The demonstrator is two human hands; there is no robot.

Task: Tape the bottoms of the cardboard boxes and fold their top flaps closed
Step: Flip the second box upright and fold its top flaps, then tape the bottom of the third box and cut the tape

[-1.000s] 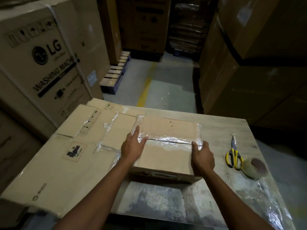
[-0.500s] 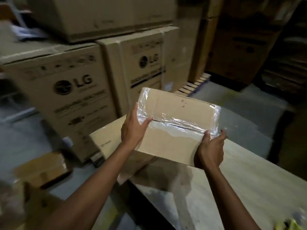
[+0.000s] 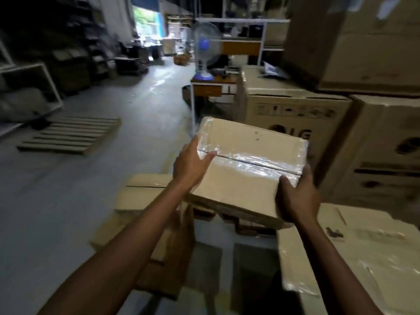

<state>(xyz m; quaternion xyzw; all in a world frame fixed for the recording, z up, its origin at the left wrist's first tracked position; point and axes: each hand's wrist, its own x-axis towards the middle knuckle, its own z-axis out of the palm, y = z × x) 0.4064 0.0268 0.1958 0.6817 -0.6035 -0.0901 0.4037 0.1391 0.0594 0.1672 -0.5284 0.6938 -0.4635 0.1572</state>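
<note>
two hands (image 3: 245,185) gripping rectangular cardboard box (image 3: 241,178), glossy crinkled tape (image 3: 256,163)

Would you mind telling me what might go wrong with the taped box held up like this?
The taped box is held tilted, only at its ends, by the left hand and right hand; the left thumb lies on glossy tape, so it might slip. Its far corner looks close to the LG cartons, which a swing could strike.

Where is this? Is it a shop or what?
Most likely a warehouse, not a shop: big stacked cartons, a wooden pallet lying flat, and dim shelving on the left.
</note>
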